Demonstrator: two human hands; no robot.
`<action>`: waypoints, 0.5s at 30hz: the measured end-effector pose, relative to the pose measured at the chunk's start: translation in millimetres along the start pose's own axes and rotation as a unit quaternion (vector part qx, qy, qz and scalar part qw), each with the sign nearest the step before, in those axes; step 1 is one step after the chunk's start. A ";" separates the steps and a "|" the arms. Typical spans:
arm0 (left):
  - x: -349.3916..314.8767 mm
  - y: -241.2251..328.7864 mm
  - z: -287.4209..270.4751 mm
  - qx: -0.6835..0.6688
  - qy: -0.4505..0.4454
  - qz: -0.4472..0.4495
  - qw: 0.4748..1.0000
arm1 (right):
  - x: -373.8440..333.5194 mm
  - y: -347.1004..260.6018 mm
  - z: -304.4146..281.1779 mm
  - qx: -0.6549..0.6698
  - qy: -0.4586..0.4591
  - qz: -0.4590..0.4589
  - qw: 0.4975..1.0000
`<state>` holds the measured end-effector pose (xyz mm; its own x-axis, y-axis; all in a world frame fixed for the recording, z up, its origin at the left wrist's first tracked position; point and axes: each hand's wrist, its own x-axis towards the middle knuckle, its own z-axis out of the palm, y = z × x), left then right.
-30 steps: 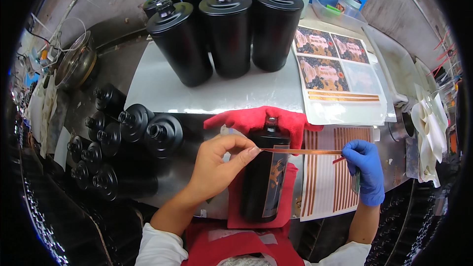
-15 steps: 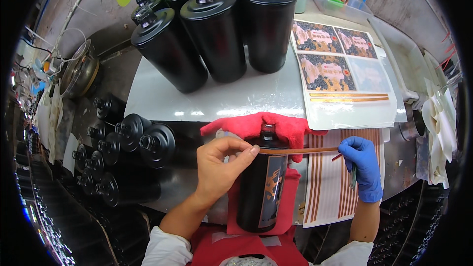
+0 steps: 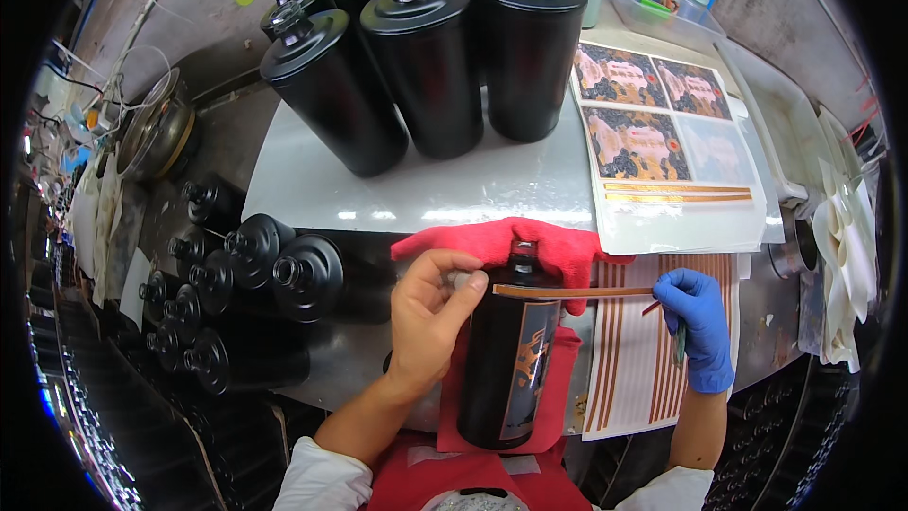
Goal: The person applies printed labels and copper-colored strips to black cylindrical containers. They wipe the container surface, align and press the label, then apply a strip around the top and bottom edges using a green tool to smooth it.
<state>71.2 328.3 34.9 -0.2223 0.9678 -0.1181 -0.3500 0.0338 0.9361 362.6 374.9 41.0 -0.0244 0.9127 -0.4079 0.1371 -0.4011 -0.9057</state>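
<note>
A black glass bottle (image 3: 487, 369) with a gold-and-grey picture panel leans neck-away on a red cloth before me. A thin copper-gold strip (image 3: 586, 292) stretches sideways, its left end against the bottle just below the shoulder. Bare, my left hand (image 3: 430, 312) is beside that end, thumb and forefinger slightly apart and off the strip. A whitish patch shows between its fingers. In a blue glove, my right hand (image 3: 695, 326) pinches the strip's right end. It also keeps a slim tool (image 3: 679, 344) with a dark greenish handle against the palm; its kind is unclear.
A red towel (image 3: 463, 238) lies around the bottle's neck. Under my right hand is a sheet of copper strips (image 3: 619, 369). Printed picture sheets (image 3: 672, 218) lie beyond it. Several black bottles (image 3: 426, 76) stand at the back; more bottles (image 3: 312, 274) lie at the left.
My left fingers have come off the strip's left end, which now shows against the bottle. My right hand still holds the other end. The whole view has shifted slightly.
</note>
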 end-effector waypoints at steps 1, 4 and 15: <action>-1.4 -0.3 1.1 -0.032 0.011 -0.017 0.999 | 0.3 0.3 0.1 0.001 0.000 0.001 1.000; -4.0 -2.6 11.1 -0.096 0.026 -0.026 0.995 | 1.2 1.6 0.7 -0.001 -0.003 0.002 1.000; -5.2 -19.9 9.1 -0.107 0.045 -0.013 0.993 | 9.0 13.4 0.7 -0.017 -0.013 0.013 1.000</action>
<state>87.7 324.9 19.9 -0.2871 0.9410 -0.1793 -0.5399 -0.0043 0.8417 363.5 377.7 25.1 -0.0463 0.8992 -0.4350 0.1713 -0.4219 -0.8903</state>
